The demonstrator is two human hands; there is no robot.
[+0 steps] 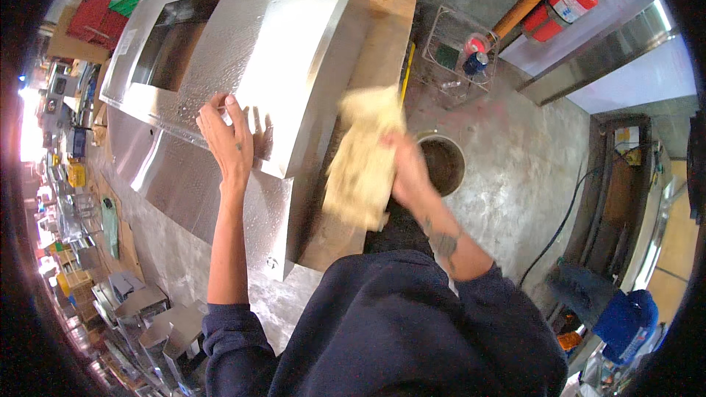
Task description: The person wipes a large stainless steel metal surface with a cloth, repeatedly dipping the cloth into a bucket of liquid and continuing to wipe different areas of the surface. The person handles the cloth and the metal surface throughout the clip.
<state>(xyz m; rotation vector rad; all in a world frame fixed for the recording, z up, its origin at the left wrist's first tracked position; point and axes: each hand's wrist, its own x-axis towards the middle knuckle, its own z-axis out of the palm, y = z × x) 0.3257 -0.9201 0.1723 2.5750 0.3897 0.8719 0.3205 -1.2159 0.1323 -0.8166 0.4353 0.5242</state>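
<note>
A large folded sheet-metal housing (294,0) of shiny steel, dotted with wet drops, has a rectangular opening in its far left face. My left hand (226,136) is at its middle ridge, fingers bent and drawn together against the metal; whatever lies between the fingertips is too small to make out. To the right of the housing, my right hand (408,165) grips a pale yellow cloth (360,165), which hangs over the wooden board's edge. Motion blurs both the cloth and that hand.
The housing rests on a wooden board (393,0). On the concrete floor stands a round bucket (461,169); beyond it is a wire-frame stand (441,29) with small containers. A red fire extinguisher (562,11) is at the far right. Metal pieces (173,331) crowd the lower left.
</note>
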